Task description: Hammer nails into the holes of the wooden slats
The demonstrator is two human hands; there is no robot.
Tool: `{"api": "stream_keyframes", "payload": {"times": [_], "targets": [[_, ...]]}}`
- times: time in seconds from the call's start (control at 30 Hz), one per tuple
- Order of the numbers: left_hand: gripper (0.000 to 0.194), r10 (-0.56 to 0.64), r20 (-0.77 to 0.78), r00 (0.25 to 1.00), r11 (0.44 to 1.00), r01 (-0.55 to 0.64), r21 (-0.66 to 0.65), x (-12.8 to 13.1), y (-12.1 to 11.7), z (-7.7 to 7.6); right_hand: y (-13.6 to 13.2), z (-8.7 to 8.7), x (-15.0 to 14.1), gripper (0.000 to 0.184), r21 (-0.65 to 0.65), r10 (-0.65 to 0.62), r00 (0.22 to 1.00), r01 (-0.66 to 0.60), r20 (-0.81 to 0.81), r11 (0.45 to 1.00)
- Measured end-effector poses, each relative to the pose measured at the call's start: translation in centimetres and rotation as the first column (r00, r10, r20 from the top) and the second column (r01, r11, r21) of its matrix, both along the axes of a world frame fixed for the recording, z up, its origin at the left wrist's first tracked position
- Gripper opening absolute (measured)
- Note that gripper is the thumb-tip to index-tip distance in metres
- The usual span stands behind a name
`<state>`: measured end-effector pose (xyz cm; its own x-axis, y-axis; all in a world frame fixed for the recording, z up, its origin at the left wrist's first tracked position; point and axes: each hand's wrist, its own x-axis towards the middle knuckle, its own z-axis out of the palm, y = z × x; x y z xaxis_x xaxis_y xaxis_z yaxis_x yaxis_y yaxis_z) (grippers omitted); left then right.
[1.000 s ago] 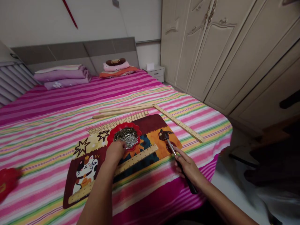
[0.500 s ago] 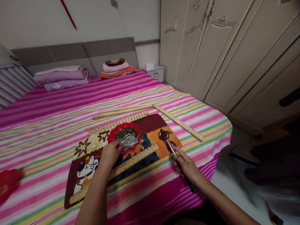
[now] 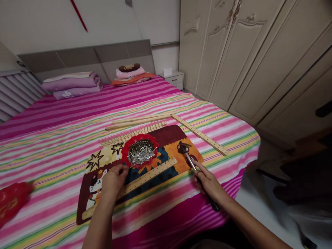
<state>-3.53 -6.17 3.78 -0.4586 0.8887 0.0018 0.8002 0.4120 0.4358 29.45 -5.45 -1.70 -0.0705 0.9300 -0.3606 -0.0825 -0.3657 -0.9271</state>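
Observation:
My right hand (image 3: 209, 183) is wrapped round the dark handle of a hammer (image 3: 190, 161), whose head rests on the orange end of a patterned mat (image 3: 167, 136). Just left of a red scalloped bowl (image 3: 124, 152) full of loose nails (image 3: 142, 152), my left hand (image 3: 114, 181) has thumb and fingers pinched together. A thin nail seems to stick out of that pinch. Below the bowl a drilled wooden strip (image 3: 151, 176) lies slantwise across the mat, with a few nails standing at its right end. My left forearm hides part of the strip.
Behind the bowl lies a wooden strip (image 3: 132, 133) bristling with upright nails. Other wooden strips (image 3: 140, 121) and a drilled one (image 3: 199, 135) lie on the striped bed cover. A red object (image 3: 14, 200) is at the left. Folded bedding (image 3: 74, 83) sits near the headboard.
My left hand has moved away from the nails in the bowl, left and down towards the wooden strip. The right hand still holds the hammer in the same place.

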Motion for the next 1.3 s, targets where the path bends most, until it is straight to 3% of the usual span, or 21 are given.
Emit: {"api": "stream_keyframes", "payload": {"times": [0.2, 0.33, 0.43, 0.63, 0.7, 0.87, 0.97, 1.13, 1.3], "targets": [[0.012, 0.098, 0.111, 0.989, 0.995, -0.097, -0.014, 0.5, -0.7, -0.4, -0.1, -0.1, 0.0, 0.065, 0.027, 0.01, 1.0, -0.01, 0.029, 1.0], [0.018, 0.155, 0.352, 0.923, 0.979, -0.192, 0.071, 0.6, -0.3, -1.3, -0.1, -0.2, 0.0, 0.065, 0.045, 0.017, 0.998, -0.02, 0.061, 0.999], [0.023, 0.125, 0.469, 0.874, 0.966, -0.216, 0.146, 0.8, 0.4, -1.5, -0.1, -0.3, 0.0, 0.065, 0.054, 0.021, 0.996, -0.025, 0.082, 0.998], [0.026, 0.2, 0.467, 0.861, 0.915, -0.335, 0.226, 1.0, 0.3, -1.1, -0.1, 0.0, 0.0, 0.064, 0.059, 0.022, 0.992, -0.03, 0.122, 0.998], [0.026, 0.215, 0.573, 0.791, 0.898, -0.391, 0.202, 1.1, -0.5, -1.4, -0.1, 0.0, 0.1, 0.064, 0.064, 0.025, 0.992, -0.033, 0.123, 0.997], [0.04, 0.132, 0.887, 0.443, 0.875, -0.472, 0.105, 2.3, -2.8, -1.9, -0.1, -0.1, 0.1, 0.063, 0.068, 0.03, 0.989, -0.04, 0.144, 0.997], [0.048, 0.125, 0.929, 0.347, 0.874, -0.481, 0.062, 3.2, -3.6, -1.8, -0.1, -0.1, 0.1, 0.063, 0.074, 0.034, 0.984, -0.048, 0.177, 0.996], [0.038, 0.118, 0.918, 0.378, 0.872, -0.482, 0.086, 4.3, -3.7, -2.0, -0.2, 0.1, 0.1, 0.062, 0.082, 0.036, 0.981, -0.052, 0.188, 0.995], [0.042, 0.033, 0.901, 0.432, 0.914, -0.377, 0.148, 6.0, -3.2, -2.4, -0.1, 0.0, 0.1, 0.063, 0.096, 0.042, 0.982, -0.061, 0.186, 0.993]]}}
